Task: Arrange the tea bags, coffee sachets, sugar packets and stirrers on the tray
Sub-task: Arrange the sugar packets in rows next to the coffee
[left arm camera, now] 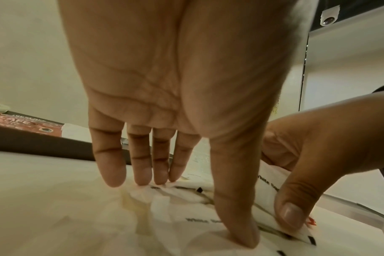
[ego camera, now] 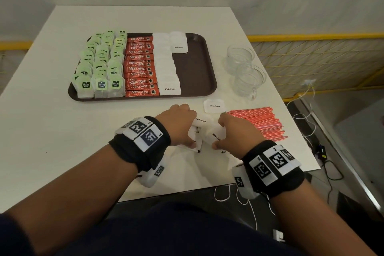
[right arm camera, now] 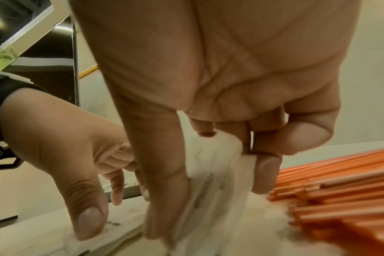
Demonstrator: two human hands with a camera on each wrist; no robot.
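The brown tray (ego camera: 194, 68) carries green tea bags (ego camera: 99, 62) at its left, red coffee sachets (ego camera: 141, 66) beside them, then white sugar packets (ego camera: 166, 64); its right part is bare. In front of the tray, both hands work a loose pile of sugar packets (left arm camera: 175, 207) on the table. My left hand (ego camera: 180, 129) arches over the pile, fingertips on the far side and thumb (left arm camera: 235, 216) on the near side. My right hand (ego camera: 228, 133) pinches a stack of packets (right arm camera: 215, 173) between thumb and fingers. Red stirrers (ego camera: 257, 122) lie heaped to the right.
One sugar packet (ego camera: 214, 106) lies alone between the tray and the stirrers. Two clear glass cups (ego camera: 247, 75) stand to the right of the tray. The white table's (ego camera: 52, 141) front edge runs just behind my wrists, with cables on the floor at the right.
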